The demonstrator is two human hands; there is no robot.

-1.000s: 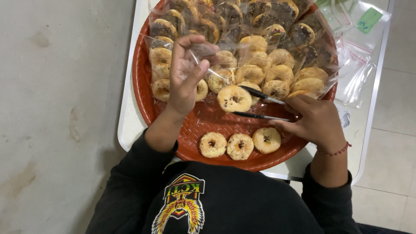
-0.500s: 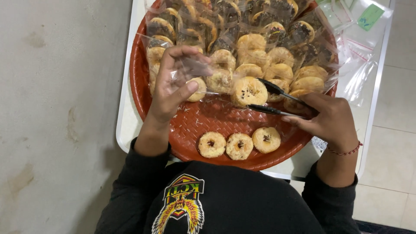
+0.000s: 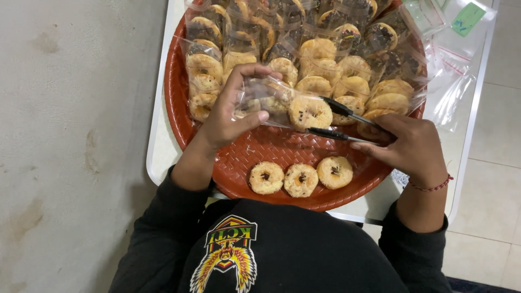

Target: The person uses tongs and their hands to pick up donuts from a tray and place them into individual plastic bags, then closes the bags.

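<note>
My left hand [image 3: 230,116] pinches a small clear plastic bag [image 3: 266,100] and holds it open above a round red woven tray [image 3: 255,149]. My right hand [image 3: 410,146] grips black tongs [image 3: 339,125] that clamp a ring-shaped cookie [image 3: 309,112] at the bag's mouth. Three loose ring cookies [image 3: 300,178] lie in a row on the near part of the tray. Several bagged cookies [image 3: 304,54] cover the far half of the tray.
The tray rests on a white table [image 3: 157,152]. Spare clear bags [image 3: 453,70] lie at the table's right side. A bare grey floor [image 3: 70,135] spreads to the left and pale tiles [image 3: 496,179] to the right. My dark printed shirt fills the bottom.
The tongs carried the cookie left, from the middle of the tray up to the mouth of the bag. My left hand turned the bag toward it.
</note>
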